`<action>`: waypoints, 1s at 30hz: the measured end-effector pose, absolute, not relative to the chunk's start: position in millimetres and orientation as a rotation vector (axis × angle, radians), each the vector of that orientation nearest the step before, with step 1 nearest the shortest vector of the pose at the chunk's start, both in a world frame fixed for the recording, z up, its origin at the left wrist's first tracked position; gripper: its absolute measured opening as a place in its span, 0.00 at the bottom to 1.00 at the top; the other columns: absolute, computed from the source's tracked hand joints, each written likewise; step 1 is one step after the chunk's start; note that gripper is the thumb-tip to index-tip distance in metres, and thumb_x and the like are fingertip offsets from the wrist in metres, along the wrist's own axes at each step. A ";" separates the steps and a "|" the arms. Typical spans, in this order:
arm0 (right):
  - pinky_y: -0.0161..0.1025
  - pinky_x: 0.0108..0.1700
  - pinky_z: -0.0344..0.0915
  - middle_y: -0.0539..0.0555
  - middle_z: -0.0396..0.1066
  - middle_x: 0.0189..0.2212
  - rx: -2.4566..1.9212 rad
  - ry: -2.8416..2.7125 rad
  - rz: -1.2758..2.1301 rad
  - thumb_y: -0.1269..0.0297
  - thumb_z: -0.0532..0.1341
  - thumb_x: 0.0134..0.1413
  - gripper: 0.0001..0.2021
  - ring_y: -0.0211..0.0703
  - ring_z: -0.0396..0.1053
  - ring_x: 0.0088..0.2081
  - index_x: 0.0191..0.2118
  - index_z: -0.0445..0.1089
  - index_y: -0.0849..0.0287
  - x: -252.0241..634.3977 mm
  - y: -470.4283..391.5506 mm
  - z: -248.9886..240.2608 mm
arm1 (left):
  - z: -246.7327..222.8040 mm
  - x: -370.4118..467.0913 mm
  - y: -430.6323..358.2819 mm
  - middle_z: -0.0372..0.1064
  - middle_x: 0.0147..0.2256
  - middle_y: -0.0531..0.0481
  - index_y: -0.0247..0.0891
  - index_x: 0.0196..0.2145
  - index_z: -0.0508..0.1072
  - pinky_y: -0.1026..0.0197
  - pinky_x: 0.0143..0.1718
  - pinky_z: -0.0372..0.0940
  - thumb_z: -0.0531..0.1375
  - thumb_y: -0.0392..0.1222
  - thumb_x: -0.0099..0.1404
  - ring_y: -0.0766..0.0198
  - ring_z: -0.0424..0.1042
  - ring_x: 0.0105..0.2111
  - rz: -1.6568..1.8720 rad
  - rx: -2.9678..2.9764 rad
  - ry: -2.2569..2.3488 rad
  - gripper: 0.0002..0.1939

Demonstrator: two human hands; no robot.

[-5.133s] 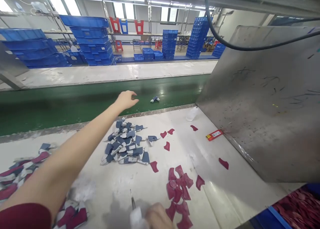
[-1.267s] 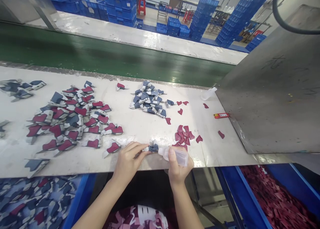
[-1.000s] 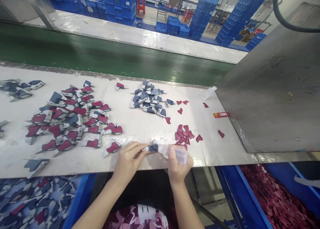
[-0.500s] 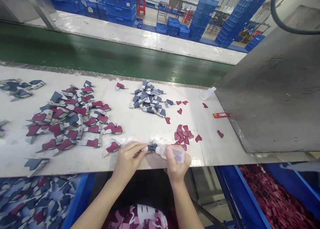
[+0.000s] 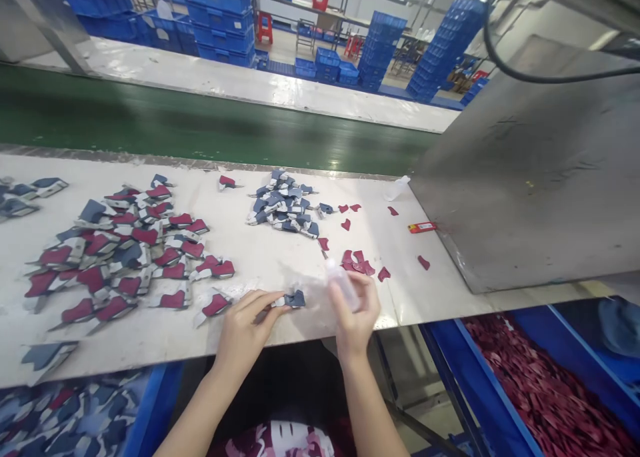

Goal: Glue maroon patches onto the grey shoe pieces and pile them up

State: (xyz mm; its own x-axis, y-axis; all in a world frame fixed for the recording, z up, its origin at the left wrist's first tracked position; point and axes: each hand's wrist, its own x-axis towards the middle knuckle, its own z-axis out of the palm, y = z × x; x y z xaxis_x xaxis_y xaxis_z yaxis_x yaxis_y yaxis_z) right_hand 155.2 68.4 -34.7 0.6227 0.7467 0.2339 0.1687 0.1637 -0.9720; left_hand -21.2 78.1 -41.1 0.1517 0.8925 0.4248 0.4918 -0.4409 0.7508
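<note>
My left hand [image 5: 247, 324] pinches a small blue-and-white part [image 5: 294, 299] near the front edge of the white table. To its right, my right hand [image 5: 356, 314] is wrapped round a clear squeeze bottle [image 5: 343, 285], its nozzle tilted up and apart from the part. Just behind that hand lies a small pile of loose maroon pieces [image 5: 357, 260]. Blue-and-white parts [image 5: 285, 204] are heaped farther back. On the left spreads a larger heap of parts [image 5: 127, 250], many with a maroon piece on them.
A metal panel [image 5: 530, 170] stands on the right, with a red-and-yellow item [image 5: 421, 227] beside it. A second clear bottle [image 5: 397, 188] lies at the back. Behind the table runs a green belt [image 5: 225, 127]. Blue bins [image 5: 493, 377] flank me below the table.
My right hand has drawn the bottle back from the part and turned its nozzle upward. The part remains in my left hand. The camera view has shifted slightly.
</note>
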 end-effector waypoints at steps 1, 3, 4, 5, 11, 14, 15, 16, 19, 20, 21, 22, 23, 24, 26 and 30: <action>0.41 0.37 0.73 0.54 0.74 0.34 -1.366 -0.903 0.514 0.58 0.70 0.46 0.17 0.46 0.75 0.36 0.40 0.68 0.59 150.3 72.7 -32.6 | -40.0 -22.7 77.2 0.77 0.34 0.48 0.40 0.38 0.79 0.60 0.36 0.71 0.64 0.42 0.64 0.60 0.76 0.33 1.216 1.984 1.327 0.06; 0.43 0.44 0.74 0.55 0.76 0.38 -1.333 -0.990 0.558 0.60 0.72 0.45 0.20 0.47 0.77 0.41 0.41 0.66 0.58 139.3 82.7 -31.6 | -38.5 -26.6 73.7 0.78 0.35 0.47 0.40 0.38 0.78 0.60 0.37 0.72 0.63 0.44 0.65 0.60 0.77 0.33 1.204 1.949 1.362 0.07; 0.44 0.47 0.74 0.56 0.77 0.40 -1.324 -1.024 0.597 0.61 0.72 0.44 0.21 0.47 0.77 0.43 0.42 0.65 0.57 134.4 87.6 -32.4 | -38.3 -28.8 71.1 0.78 0.36 0.48 0.40 0.38 0.78 0.61 0.36 0.72 0.63 0.45 0.64 0.60 0.77 0.32 1.201 1.933 1.381 0.08; 0.45 0.49 0.73 0.57 0.77 0.42 -1.313 -1.052 0.645 0.62 0.72 0.45 0.21 0.47 0.77 0.45 0.43 0.64 0.56 130.9 91.9 -33.8 | -38.6 -30.9 68.0 0.78 0.35 0.48 0.41 0.38 0.78 0.61 0.36 0.72 0.64 0.46 0.64 0.61 0.76 0.31 1.204 1.917 1.401 0.08; 0.50 0.53 0.71 0.59 0.73 0.53 -1.331 -1.377 0.706 0.57 0.69 0.52 0.30 0.50 0.72 0.54 0.59 0.62 0.54 165.1 93.6 -36.1 | -43.0 -36.1 48.8 0.79 0.36 0.52 0.44 0.37 0.79 0.62 0.36 0.73 0.64 0.50 0.62 0.60 0.78 0.33 1.199 1.789 1.506 0.09; 0.56 0.55 0.64 0.60 0.73 0.47 -1.641 -1.351 0.292 0.52 0.63 0.57 0.21 0.54 0.66 0.51 0.53 0.71 0.55 210.4 88.9 -35.2 | -44.0 -34.4 46.4 0.80 0.35 0.52 0.44 0.37 0.80 0.63 0.35 0.74 0.66 0.51 0.60 0.58 0.80 0.34 1.173 1.680 1.574 0.10; 0.57 0.54 0.63 0.62 0.72 0.46 -1.741 -1.322 0.206 0.50 0.63 0.56 0.20 0.56 0.64 0.51 0.49 0.74 0.55 223.9 88.4 -35.9 | -44.3 -33.5 46.8 0.80 0.35 0.51 0.44 0.37 0.80 0.63 0.34 0.74 0.66 0.51 0.60 0.57 0.80 0.34 1.165 1.638 1.584 0.11; 0.58 0.53 0.61 0.63 0.71 0.44 -1.807 -1.300 0.166 0.48 0.64 0.55 0.19 0.58 0.62 0.50 0.45 0.77 0.56 235.1 88.6 -37.1 | -44.7 -32.3 47.5 0.81 0.35 0.51 0.44 0.37 0.80 0.64 0.33 0.75 0.66 0.51 0.59 0.57 0.81 0.35 1.157 1.594 1.581 0.11; 0.58 0.51 0.59 0.63 0.70 0.38 -1.859 -1.284 0.192 0.46 0.65 0.51 0.18 0.59 0.60 0.46 0.36 0.78 0.57 252.6 91.3 -41.8 | -45.6 -27.0 49.4 0.81 0.36 0.48 0.41 0.38 0.79 0.62 0.37 0.76 0.66 0.50 0.60 0.55 0.81 0.37 1.169 1.450 1.488 0.12; 0.58 0.51 0.60 0.62 0.71 0.36 -1.850 -1.283 0.216 0.46 0.65 0.51 0.18 0.58 0.61 0.45 0.34 0.78 0.57 253.7 92.2 -42.8 | -45.6 -24.7 49.5 0.81 0.37 0.47 0.40 0.39 0.79 0.60 0.39 0.76 0.66 0.49 0.60 0.54 0.81 0.38 1.184 1.400 1.441 0.12; 0.56 0.50 0.60 0.61 0.71 0.34 -1.837 -1.280 0.241 0.46 0.65 0.51 0.17 0.57 0.61 0.44 0.33 0.77 0.57 253.1 92.8 -43.0 | -45.4 -22.4 49.1 0.81 0.38 0.46 0.39 0.39 0.78 0.59 0.41 0.76 0.66 0.49 0.60 0.54 0.81 0.39 1.203 1.349 1.398 0.13; 0.55 0.49 0.61 0.59 0.71 0.33 -1.824 -1.274 0.268 0.47 0.65 0.51 0.17 0.56 0.62 0.43 0.32 0.76 0.57 251.2 92.7 -42.2 | -44.8 -19.9 48.3 0.81 0.38 0.44 0.38 0.39 0.78 0.57 0.42 0.76 0.66 0.48 0.60 0.53 0.81 0.40 1.219 1.303 1.361 0.13; 0.54 0.48 0.62 0.58 0.72 0.32 -1.810 -1.263 0.297 0.47 0.65 0.51 0.16 0.54 0.63 0.42 0.31 0.75 0.57 247.9 91.6 -40.3 | -43.8 -17.5 47.3 0.81 0.39 0.43 0.37 0.39 0.77 0.56 0.44 0.76 0.67 0.48 0.60 0.53 0.81 0.40 1.232 1.262 1.334 0.13; 0.52 0.47 0.63 0.57 0.73 0.32 -1.795 -1.249 0.325 0.48 0.65 0.51 0.16 0.53 0.64 0.41 0.31 0.75 0.57 243.5 89.6 -37.4 | -42.6 -15.2 46.0 0.81 0.40 0.42 0.37 0.39 0.77 0.55 0.44 0.76 0.67 0.48 0.60 0.52 0.81 0.41 1.243 1.228 1.316 0.14; 0.48 0.43 0.67 0.56 0.74 0.33 -1.760 -1.222 0.393 0.48 0.65 0.53 0.16 0.50 0.68 0.39 0.33 0.73 0.58 230.7 81.8 -28.5 | -39.3 -11.2 43.2 0.80 0.42 0.41 0.37 0.39 0.76 0.55 0.46 0.75 0.67 0.47 0.59 0.52 0.80 0.42 1.256 1.178 1.303 0.13; 0.41 0.38 0.71 0.52 0.76 0.32 -1.448 -1.096 0.806 0.53 0.66 0.55 0.12 0.44 0.75 0.34 0.35 0.73 0.58 191.3 55.7 -5.0 | -31.8 -6.7 38.8 0.80 0.43 0.41 0.37 0.38 0.76 0.55 0.47 0.75 0.67 0.46 0.60 0.51 0.79 0.44 1.282 1.156 1.310 0.12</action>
State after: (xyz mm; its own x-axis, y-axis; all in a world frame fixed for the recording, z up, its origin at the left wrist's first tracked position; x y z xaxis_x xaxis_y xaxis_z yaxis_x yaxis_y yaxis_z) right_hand 191.3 55.7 -5.0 0.3416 0.9356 0.0898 0.1933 0.0236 -0.9809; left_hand -6.7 38.8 -31.8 -0.1168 0.9931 -0.0072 0.0141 0.0089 0.9999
